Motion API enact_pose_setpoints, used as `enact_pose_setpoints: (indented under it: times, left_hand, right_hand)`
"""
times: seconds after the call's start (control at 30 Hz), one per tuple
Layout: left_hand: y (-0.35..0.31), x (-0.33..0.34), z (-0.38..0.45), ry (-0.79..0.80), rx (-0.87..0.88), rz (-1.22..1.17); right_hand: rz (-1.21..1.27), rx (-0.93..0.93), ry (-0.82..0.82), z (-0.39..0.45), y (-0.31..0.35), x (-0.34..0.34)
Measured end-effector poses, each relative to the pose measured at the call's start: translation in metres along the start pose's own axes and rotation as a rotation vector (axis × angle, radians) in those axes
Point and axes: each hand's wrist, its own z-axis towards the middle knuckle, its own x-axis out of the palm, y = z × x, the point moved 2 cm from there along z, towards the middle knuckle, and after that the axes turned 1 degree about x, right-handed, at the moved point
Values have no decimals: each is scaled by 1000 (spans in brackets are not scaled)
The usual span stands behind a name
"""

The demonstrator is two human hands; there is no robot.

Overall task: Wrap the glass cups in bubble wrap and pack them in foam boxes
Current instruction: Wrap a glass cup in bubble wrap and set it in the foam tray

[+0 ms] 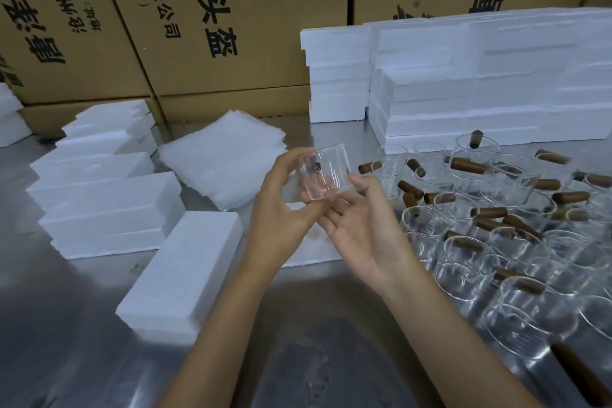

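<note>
Both hands hold one clear glass cup [326, 172] above the metal table [66, 325]. My left hand [281, 205] curls round its left side and base. My right hand [361, 225] supports it from below and the right, thumb on its lower edge. A small dark fitting shows on the cup's wall. Behind the cup lies a stack of bubble wrap sheets [222, 159]. A closed foam box [182, 275] lies lengthwise to the left of my arms. Several more glass cups with brown wooden handles [496, 242] crowd the table on the right.
Closed foam boxes [106, 205] are stacked at the left, and taller foam stacks [480, 86] stand at the back right. Large cardboard cartons [215, 10] wall off the rear. A flat foam piece [308, 255] lies under my hands.
</note>
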Motion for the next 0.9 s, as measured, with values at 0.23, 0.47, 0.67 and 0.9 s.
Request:
enact_pose_setpoints:
  times: [0.23, 0.47, 0.67, 0.9]
  left_hand:
    - [-4, 1, -5, -53, 123, 274]
    - [5, -2, -2, -28, -66, 138]
    - [3, 5, -4, 126, -80, 95]
    - [-2, -1, -3, -1, -49, 215]
  right_hand:
    - [-824, -471, -313, -1, -7, -3]
    - [-188, -154, -183, 4, 0, -7]
    - [142, 131, 47, -4, -5, -7]
    - [-346, -152, -179, 2, -3, -6]
